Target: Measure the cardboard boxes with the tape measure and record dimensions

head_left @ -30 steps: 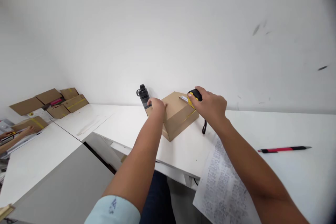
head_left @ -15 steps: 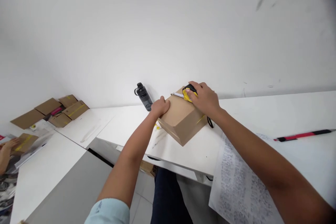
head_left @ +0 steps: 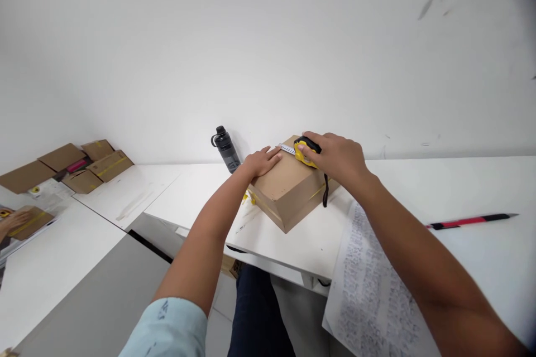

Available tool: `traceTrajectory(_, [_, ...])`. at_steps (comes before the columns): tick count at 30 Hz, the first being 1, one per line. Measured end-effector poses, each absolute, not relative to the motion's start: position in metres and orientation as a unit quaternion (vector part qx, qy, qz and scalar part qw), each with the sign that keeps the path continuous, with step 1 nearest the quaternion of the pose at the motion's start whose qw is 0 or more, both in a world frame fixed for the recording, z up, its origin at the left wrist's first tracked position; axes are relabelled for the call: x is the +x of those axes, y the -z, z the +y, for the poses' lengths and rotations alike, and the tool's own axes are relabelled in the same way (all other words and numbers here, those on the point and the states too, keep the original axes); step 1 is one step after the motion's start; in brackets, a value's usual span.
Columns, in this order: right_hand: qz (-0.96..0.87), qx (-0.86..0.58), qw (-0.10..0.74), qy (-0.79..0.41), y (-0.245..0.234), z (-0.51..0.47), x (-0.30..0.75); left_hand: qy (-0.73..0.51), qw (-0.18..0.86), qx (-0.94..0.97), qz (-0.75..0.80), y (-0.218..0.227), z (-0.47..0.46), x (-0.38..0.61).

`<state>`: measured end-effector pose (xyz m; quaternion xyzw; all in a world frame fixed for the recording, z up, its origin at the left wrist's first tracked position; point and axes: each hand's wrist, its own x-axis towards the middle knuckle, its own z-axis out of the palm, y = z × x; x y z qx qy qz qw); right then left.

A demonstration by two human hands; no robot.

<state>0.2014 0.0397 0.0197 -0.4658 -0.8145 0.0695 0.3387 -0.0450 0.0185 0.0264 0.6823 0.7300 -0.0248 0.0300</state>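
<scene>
A cardboard box (head_left: 281, 189) rests at an angle on the white table. My right hand (head_left: 341, 157) is wrapped round a yellow and black tape measure (head_left: 305, 150), held against the box's top. A short length of its blade (head_left: 287, 149) runs out leftward over the top face. My left hand (head_left: 262, 162) lies on the box's left side, its fingers stretched toward the blade's end. From the tape measure a black wrist strap (head_left: 325, 191) hangs down in front of the box's side.
Behind my left hand a dark water bottle (head_left: 226, 149) stands by the wall. A handwritten sheet (head_left: 372, 284) overhangs the table's front edge, and a red and black pen (head_left: 471, 221) lies at right. At far left are cardboard boxes (head_left: 109, 166) and another person's hand (head_left: 17, 219).
My left hand has moved from the box's left edge onto its top, fingers now extended by the blade end. The strap now hangs in front of the box. The view has shifted slightly.
</scene>
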Motion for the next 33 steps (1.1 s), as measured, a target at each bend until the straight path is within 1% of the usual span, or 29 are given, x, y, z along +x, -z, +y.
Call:
traceTrajectory(3, [-0.835, -0.445, 0.317, -0.072, -0.027, 0.041, 0.211, 0.025, 0.049, 0.670, 0.740, -0.028, 0.021, -0.047])
traceTrajectory(8, [-0.855, -0.409, 0.310, -0.073, -0.037, 0.046, 0.249, 0.019, 0.090, 0.661, 0.745, -0.033, 0.020, -0.047])
traceTrajectory(12, [-0.835, -0.447, 0.289, -0.136, -0.045, 0.040, 0.283, 0.009, 0.097, 0.648, 0.756, -0.038, 0.016, -0.043])
traceTrajectory(16, [-0.823, -0.473, 0.269, -0.159, -0.050, 0.033, 0.292, -0.004, 0.097, 0.655, 0.749, -0.040, 0.016, -0.041])
traceTrajectory(23, [-0.824, -0.474, 0.276, -0.145, -0.049, 0.032, 0.278, -0.006, 0.094, 0.649, 0.755, -0.036, 0.022, -0.049])
traceTrajectory(33, [-0.817, -0.466, 0.319, -0.116, -0.038, 0.040, 0.275, -0.017, 0.090, 0.657, 0.748, -0.032, 0.024, -0.050])
